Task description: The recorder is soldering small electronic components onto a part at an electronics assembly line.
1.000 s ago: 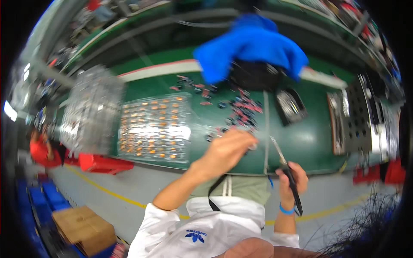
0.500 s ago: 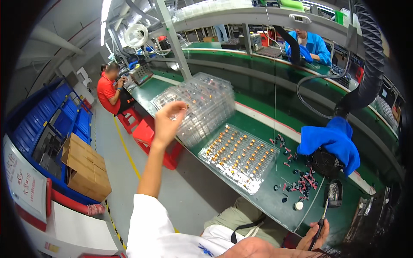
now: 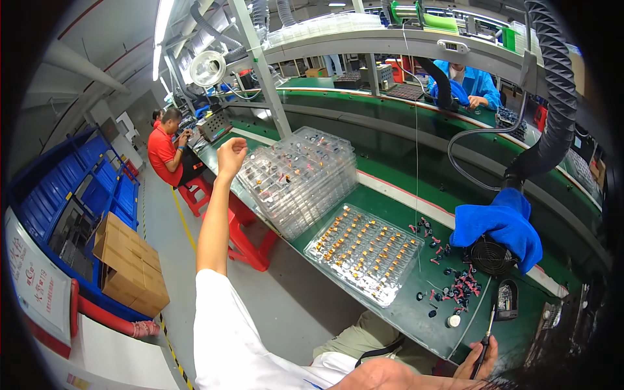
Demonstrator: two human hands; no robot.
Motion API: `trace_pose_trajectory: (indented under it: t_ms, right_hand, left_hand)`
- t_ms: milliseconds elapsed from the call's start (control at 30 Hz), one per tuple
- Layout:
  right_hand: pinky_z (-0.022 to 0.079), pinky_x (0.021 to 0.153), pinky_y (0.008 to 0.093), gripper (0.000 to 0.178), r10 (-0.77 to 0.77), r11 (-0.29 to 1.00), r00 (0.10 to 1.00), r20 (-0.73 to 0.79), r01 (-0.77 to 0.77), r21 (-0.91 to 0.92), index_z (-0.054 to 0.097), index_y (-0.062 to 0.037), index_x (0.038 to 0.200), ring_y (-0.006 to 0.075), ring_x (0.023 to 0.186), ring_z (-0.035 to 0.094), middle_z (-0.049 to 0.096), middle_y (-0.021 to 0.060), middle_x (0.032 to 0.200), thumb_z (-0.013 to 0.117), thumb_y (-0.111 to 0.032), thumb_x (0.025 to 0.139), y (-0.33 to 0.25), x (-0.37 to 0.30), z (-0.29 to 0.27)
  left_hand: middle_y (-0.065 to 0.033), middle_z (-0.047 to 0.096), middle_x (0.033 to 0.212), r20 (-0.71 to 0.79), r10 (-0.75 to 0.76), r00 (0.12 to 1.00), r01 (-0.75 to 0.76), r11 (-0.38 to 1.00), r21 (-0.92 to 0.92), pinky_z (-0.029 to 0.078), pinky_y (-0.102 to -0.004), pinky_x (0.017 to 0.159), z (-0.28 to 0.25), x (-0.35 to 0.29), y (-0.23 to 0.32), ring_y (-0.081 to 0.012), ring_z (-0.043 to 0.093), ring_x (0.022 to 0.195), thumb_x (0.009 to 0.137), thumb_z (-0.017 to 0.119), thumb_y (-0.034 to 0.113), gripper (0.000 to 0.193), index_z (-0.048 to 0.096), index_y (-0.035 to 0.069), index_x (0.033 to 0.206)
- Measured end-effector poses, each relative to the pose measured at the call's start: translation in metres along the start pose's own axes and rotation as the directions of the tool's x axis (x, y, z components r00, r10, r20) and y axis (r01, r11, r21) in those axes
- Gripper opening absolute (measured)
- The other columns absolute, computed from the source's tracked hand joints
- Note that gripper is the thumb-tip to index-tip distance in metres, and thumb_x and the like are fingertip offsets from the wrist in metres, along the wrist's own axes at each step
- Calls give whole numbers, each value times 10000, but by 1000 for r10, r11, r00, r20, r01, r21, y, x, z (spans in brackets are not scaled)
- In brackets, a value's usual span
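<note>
My left hand [image 3: 231, 158] is raised with its fingers curled in, by the far left corner of a stack of clear plastic trays [image 3: 302, 175]. Whatever its fingertips may hold is too small to make out. The stack's top tray carries small dark and orange parts. At the lower right, my right hand [image 3: 489, 359] grips a soldering iron [image 3: 484, 344], its tip pointing up toward a small dark box [image 3: 507, 300]. Between the hands lies a single clear tray [image 3: 364, 253] with rows of small orange parts.
Loose dark round parts with pink leads [image 3: 463, 286] are scattered on the green bench by a small white jar [image 3: 453, 321]. A blue cloth [image 3: 500, 227] drapes a black fan [image 3: 493, 257]. Red stools [image 3: 247, 244] stand left. People in red [image 3: 164, 153] and blue [image 3: 481, 84] work farther off.
My left hand has moved away and to the left, from over the tray stack's near side to its far left corner. My right hand keeps the soldering iron in nearly the same place.
</note>
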State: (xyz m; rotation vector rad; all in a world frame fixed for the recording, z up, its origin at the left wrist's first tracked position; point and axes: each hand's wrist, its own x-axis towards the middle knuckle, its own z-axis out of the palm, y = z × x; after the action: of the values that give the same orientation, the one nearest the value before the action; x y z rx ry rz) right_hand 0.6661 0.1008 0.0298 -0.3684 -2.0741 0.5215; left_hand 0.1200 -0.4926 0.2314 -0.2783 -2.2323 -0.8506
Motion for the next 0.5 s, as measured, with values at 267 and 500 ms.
trace_pose_trajectory:
  t_ms: [267,500]
  right_hand:
    - [537,744,309,376,398,867,916,-48,-358,346,594,70,1261,181,760,662,696,125,825,663,-168,979,-7,-2,24]
    - [515,706,295,516,242,906,969,-52,-206,369,555,54,1304,163,702,648,686,119,771,666,-346,998,-8,-4,25]
  left_hand:
    - [-144,772,937,313,-17,950,-71,961,269,592,-348,813,28,4,28,-242,756,858,799,736,64,237,743,-11,1024]
    - [-202,739,1053,394,436,809,-403,900,-170,557,-388,877,87,-109,229,-308,727,985,937,615,13,206,702,-35,1118]
